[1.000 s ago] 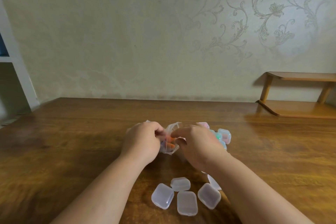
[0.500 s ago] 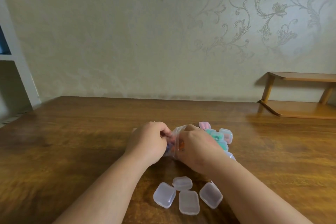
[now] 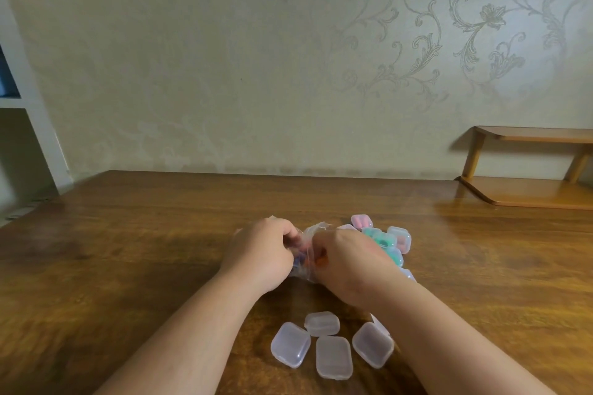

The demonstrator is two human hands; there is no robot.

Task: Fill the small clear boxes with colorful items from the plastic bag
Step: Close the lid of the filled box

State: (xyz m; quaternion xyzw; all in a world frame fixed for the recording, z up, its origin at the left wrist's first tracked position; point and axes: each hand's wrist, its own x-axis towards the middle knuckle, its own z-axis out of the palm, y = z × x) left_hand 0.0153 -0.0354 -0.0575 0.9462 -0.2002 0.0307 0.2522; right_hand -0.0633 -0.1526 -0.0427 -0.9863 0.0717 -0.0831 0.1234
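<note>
Now the two hands sit closer together than a second ago, and the plastic bag (image 3: 309, 236) is bunched into a narrow crumple between them, about the middle of the table (image 3: 128, 250). A second ago its mouth gaped wider, with more of the contents on show.

The left hand (image 3: 260, 253) has its fingers curled and pinches the bag's left edge. The right hand (image 3: 349, 261) is also curled, its fingertips pressed to the bag's right side, where an orange piece (image 3: 321, 261) shows. I cannot tell whether that hand holds the piece itself or only grips it through the film. A bluish piece (image 3: 298, 261) shows beside the left fingers.

Nothing has left the bag yet, so my reading is that the person is working one item toward the opening.

Four empty clear boxes (image 3: 332, 357) lie shut near the table's front edge, between the forearms, with a sliver of a fifth behind the right wrist. The filled boxes (image 3: 385, 240), pink and green inside, cluster just beyond the right hand. So part of the job looks done. One empty box must be opened before the item can go in.
</note>
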